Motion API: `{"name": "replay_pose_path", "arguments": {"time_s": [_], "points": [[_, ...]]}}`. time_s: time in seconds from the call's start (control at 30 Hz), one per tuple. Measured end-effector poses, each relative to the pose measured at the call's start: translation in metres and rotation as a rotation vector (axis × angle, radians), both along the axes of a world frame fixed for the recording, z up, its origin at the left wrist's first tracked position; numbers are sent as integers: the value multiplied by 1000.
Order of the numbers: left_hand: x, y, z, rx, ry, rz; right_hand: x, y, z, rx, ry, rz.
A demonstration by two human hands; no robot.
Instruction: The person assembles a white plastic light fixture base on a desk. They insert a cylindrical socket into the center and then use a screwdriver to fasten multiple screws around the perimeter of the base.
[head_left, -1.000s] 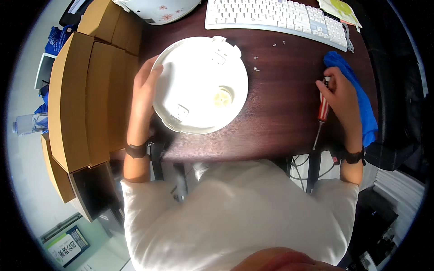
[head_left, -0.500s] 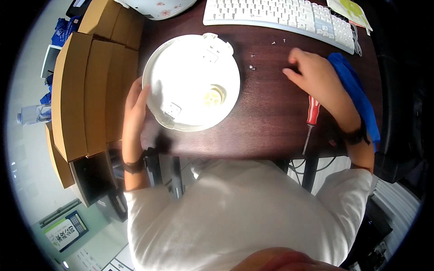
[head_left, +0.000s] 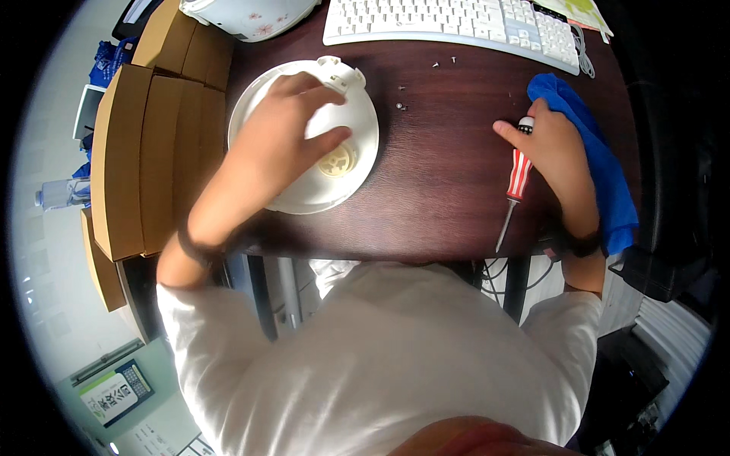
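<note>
A round white plastic cover or base [head_left: 357, 163], shallow and dish-like with raised fittings, lies on the dark desk at the left. Over it is my left hand [head_left: 277, 125], thumb and fingers spread apart; whether it touches the dish is hard to tell. A round cream part [head_left: 336, 161] in the dish shows below my thumb. To the right, a red-and-white striped screwdriver [head_left: 518, 176] lies with its tip toward me. My right hand [head_left: 553, 140] is over its handle, thumb sticking out across it, other fingers partly hidden beside the blue cloth [head_left: 608, 178].
Several small screws [head_left: 401, 106] lie right of the dish. A white keyboard [head_left: 456, 26] spans the far edge, with a pale flower-patterned appliance [head_left: 255, 19] at far left. Cardboard boxes [head_left: 122, 159] border the desk's left side.
My left hand has moved from the dish's left rim to above its inside, fingers spreading. My right hand has come back toward me onto the screwdriver handle. The view has shifted slightly.
</note>
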State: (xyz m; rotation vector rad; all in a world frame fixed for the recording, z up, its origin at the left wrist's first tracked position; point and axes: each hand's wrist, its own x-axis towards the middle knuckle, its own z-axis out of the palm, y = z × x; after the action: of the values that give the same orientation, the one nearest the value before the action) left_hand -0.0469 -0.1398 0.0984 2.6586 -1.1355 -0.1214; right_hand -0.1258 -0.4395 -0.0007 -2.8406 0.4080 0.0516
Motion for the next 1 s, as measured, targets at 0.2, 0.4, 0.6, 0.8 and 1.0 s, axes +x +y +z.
{"name": "replay_pose_path", "arguments": {"time_s": [0.2,0.4,0.6,0.8,1.0], "points": [[15,-14,-12,87,-57,-39,3,-17,-8,368,-116,67],[-1,34,-13,-40,24,252,13,-14,3,778,-594,-169],[-9,85,-30,-130,-99,455,23,-4,-19,1046,-723,-221],[-10,108,-36,-222,-105,560,29,11,-32,1085,-698,-188],[-4,119,-49,-328,-28,606,29,13,-31,1072,-720,-189]]}}
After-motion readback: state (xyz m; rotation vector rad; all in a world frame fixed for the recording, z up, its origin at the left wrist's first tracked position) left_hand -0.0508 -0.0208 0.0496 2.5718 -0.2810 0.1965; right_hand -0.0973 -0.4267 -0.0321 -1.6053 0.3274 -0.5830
